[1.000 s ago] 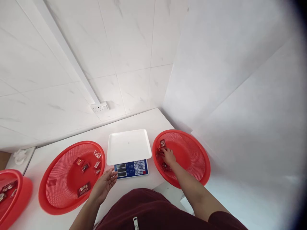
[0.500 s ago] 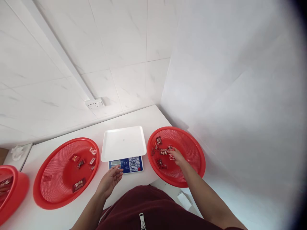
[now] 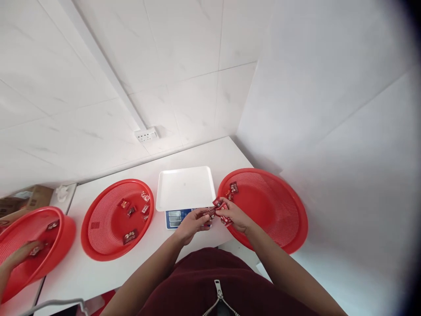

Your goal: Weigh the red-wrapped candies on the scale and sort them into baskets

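Note:
My right hand (image 3: 233, 215) is closed round several small red-wrapped candies (image 3: 219, 209) at the left rim of the right red basket (image 3: 283, 219). My left hand (image 3: 191, 224) meets it in front of the scale's keypad, fingers pinched on one of those candies. Two more candies (image 3: 232, 189) lie in the right basket near its far-left edge. The scale (image 3: 184, 197) with its bare white tray stands between the two baskets. The left red basket (image 3: 98, 237) holds several candies (image 3: 130, 212).
At the far left another person's hand (image 3: 19, 256) reaches into a third red basket (image 3: 49, 228) holding candies. A wall socket (image 3: 146, 134) sits behind the scale. A cardboard box (image 3: 23, 202) shows at the left edge. White tiled walls close the corner.
My right hand lifted out of the right basket with candies and moved left to its rim. My left hand rose from the table to meet it. Another person's hand came into view at the left.

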Available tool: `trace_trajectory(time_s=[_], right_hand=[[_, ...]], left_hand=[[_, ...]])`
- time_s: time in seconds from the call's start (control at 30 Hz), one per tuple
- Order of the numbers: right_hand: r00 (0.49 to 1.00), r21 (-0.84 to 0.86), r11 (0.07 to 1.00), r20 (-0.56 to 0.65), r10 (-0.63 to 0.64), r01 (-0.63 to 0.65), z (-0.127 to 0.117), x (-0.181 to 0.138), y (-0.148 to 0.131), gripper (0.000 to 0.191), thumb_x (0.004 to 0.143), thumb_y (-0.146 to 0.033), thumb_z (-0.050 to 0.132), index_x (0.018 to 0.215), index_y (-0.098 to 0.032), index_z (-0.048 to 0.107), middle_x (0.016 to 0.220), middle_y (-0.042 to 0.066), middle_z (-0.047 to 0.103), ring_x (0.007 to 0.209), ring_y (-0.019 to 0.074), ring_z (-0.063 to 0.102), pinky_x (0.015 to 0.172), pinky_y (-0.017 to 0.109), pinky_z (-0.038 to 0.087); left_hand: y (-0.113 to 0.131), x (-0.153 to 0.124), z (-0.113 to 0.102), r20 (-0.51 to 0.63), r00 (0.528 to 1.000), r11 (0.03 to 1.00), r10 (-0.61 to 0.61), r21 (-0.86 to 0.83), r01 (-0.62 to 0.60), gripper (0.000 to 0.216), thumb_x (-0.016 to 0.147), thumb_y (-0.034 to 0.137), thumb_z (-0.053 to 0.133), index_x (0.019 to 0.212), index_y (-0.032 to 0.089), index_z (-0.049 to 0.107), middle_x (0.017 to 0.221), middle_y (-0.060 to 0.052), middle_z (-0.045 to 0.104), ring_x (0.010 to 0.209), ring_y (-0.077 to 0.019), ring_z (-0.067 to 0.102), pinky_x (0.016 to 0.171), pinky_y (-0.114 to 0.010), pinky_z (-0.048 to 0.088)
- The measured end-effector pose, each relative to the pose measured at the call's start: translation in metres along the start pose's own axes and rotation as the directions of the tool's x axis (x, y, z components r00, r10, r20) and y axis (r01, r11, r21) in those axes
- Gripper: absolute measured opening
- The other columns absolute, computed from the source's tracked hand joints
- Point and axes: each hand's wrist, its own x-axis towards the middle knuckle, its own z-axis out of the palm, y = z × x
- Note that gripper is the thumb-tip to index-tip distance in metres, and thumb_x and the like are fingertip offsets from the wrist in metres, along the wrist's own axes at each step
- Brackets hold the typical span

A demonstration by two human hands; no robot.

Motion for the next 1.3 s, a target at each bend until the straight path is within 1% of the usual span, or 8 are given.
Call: trace_trajectory(time_s=[0.3, 0.4, 0.5, 0.7, 0.9, 1.03, 1.13, 1.3], right_hand=[[0.982, 0.087, 0.985, -0.106, 0.158, -0.149, 0.031, 0.032, 0.015, 0.031, 0.07, -0.023, 0.068, 0.098, -0.02, 0.056, 0.08, 0.001, 0.066, 0.067, 0.0128, 0.062, 0.053, 0.021, 0.046], [0.97, 0.136, 0.977, -0.157, 0.187, -0.166, 0.036, 0.043, 0.017, 0.022, 0.074, -0.02, 0.063, 0.095, -0.019, 0.057, 0.079, 0.001, 0.066, 0.066, 0.0106, 0.062, 0.055, 0.019, 0.047], [0.963, 0.156, 0.973, -0.185, 0.198, -0.17, 0.045, 0.054, 0.02, 0.022, 0.076, -0.018, 0.06, 0.098, -0.019, 0.058, 0.08, 0.001, 0.066, 0.065, 0.0098, 0.061, 0.055, 0.019, 0.048], [0.938, 0.087, 0.972, -0.254, 0.235, -0.219, 0.061, 0.07, 0.021, 0.06, 0.076, -0.019, 0.06, 0.131, -0.025, 0.037, 0.093, 0.003, 0.065, 0.064, 0.0121, 0.061, 0.044, 0.02, 0.046], [0.962, 0.081, 0.977, -0.176, 0.21, -0.198, 0.062, 0.074, 0.016, 0.06, 0.073, -0.023, 0.065, 0.128, -0.024, 0.04, 0.1, 0.006, 0.063, 0.075, 0.0141, 0.062, 0.049, 0.021, 0.048], [0.972, 0.025, 0.971, -0.009, 0.237, -0.236, 0.061, 0.061, 0.012, 0.062, 0.07, -0.025, 0.068, 0.126, -0.025, 0.042, 0.105, 0.005, 0.062, 0.077, 0.013, 0.061, 0.059, 0.023, 0.051], [0.963, -0.106, 0.968, 0.122, 0.239, -0.226, 0.061, 0.045, 0.011, 0.069, 0.068, -0.025, 0.07, 0.131, -0.026, 0.04, 0.104, 0.004, 0.062, 0.072, 0.0111, 0.059, 0.057, 0.021, 0.049], [0.972, -0.114, 0.98, 0.148, 0.18, -0.164, 0.058, 0.022, 0.009, 0.07, 0.069, -0.028, 0.069, 0.131, -0.033, 0.038, 0.135, 0.005, 0.042, 0.073, 0.0081, 0.058, 0.06, 0.021, 0.049]], left_hand=[[0.01, 0.015, -0.063, -0.278, 0.959, 0.989, 0.05, -0.12, -0.087, 0.032, 0.067, 0.038, 0.07, 0.088, 0.016, 0.062, 0.077, -0.002, 0.062, 0.062, -0.0081, 0.056, 0.065, -0.023, 0.047], [0.021, 0.024, -0.084, -0.376, 0.908, 0.983, 0.184, 0.075, -0.169, 0.029, 0.072, 0.034, 0.065, 0.096, 0.019, 0.062, 0.092, -0.005, 0.065, 0.077, -0.0134, 0.06, 0.074, -0.029, 0.048], [0.026, 0.033, -0.098, -0.353, 0.861, 0.886, 0.366, 0.416, -0.206, 0.029, 0.072, 0.022, 0.062, 0.101, 0.022, 0.064, 0.111, -0.007, 0.062, 0.104, -0.0202, 0.055, 0.091, -0.037, 0.041], [0.008, 0.037, -0.106, -0.269, 0.859, 0.703, 0.437, 0.698, -0.139, 0.027, 0.066, 0.01, 0.059, 0.09, 0.019, 0.069, 0.118, -0.01, 0.057, 0.117, -0.0243, 0.047, 0.101, -0.039, 0.032], [-0.004, 0.02, -0.096, -0.276, 0.9, 0.797, 0.336, 0.592, -0.117, 0.018, 0.073, 0.022, 0.056, 0.089, 0.021, 0.065, 0.103, -0.008, 0.063, 0.102, -0.0221, 0.055, 0.09, -0.037, 0.041], [0.001, 0.008, -0.074, -0.157, 0.983, 0.956, 0.094, 0.289, -0.045, 0.032, 0.079, 0.039, 0.053, 0.103, 0.02, 0.058, 0.098, -0.007, 0.064, 0.09, -0.0195, 0.06, 0.079, -0.033, 0.045], [0.005, 0.004, -0.059, -0.057, 0.998, 0.995, -0.035, 0.088, 0.04, 0.046, 0.078, 0.048, 0.055, 0.115, 0.021, 0.049, 0.107, -0.009, 0.062, 0.087, -0.018, 0.062, 0.075, -0.031, 0.046], [0.002, 0.006, -0.051, -0.028, 0.999, 0.999, -0.038, 0.022, 0.039, 0.05, 0.069, 0.041, 0.068, 0.11, 0.019, 0.049, 0.098, -0.009, 0.065, 0.08, -0.0164, 0.063, 0.074, -0.031, 0.044]])
